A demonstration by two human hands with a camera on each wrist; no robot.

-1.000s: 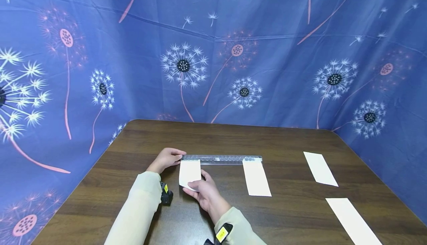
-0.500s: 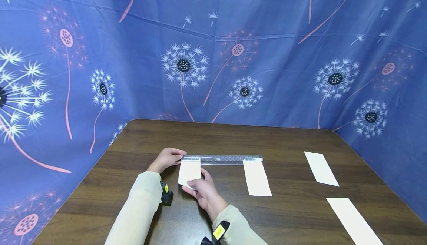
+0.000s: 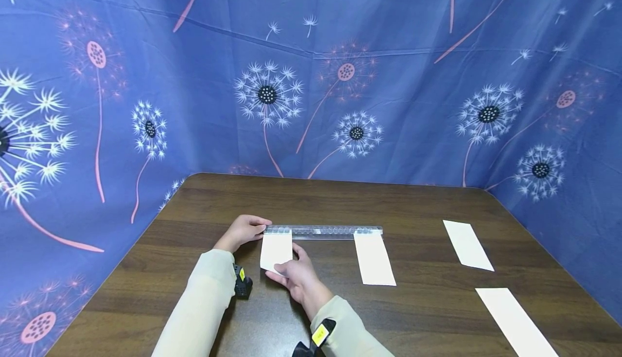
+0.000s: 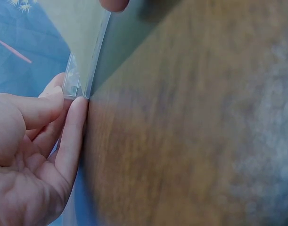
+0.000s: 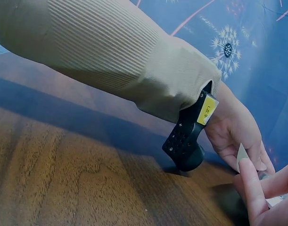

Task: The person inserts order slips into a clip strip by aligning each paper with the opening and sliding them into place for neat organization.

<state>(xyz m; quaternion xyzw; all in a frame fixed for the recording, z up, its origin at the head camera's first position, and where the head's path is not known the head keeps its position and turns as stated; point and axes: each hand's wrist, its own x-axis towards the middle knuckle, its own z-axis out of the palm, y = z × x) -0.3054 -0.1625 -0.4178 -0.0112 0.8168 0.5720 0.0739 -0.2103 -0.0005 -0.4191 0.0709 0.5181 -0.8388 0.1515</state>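
Note:
A long clear plastic strip [image 3: 323, 232] with a row of round shapes lies across the table. My left hand [image 3: 243, 231] pinches its left end between thumb and fingers, as the left wrist view shows close up. Two white paper cards meet the strip: the left card [image 3: 276, 250] has its top edge at the strip's left part, and the right card [image 3: 375, 260] at its right end. My right hand [image 3: 302, 280] pinches the left card's lower edge, thumb on top and fingers beneath. In the right wrist view only a corner of that card [image 5: 241, 154] shows clearly.
Two more white cards lie on the right of the brown wooden table [image 3: 413, 314]: one farther back [image 3: 468, 246], one near the front [image 3: 516, 322]. A blue dandelion-print cloth [image 3: 311, 33] hangs behind and beside the table. Both wrists wear black cameras.
My right hand and the left card have shifted very slightly away from me, bringing the card's top edge a little further over the strip. My left hand stays at the strip's end.

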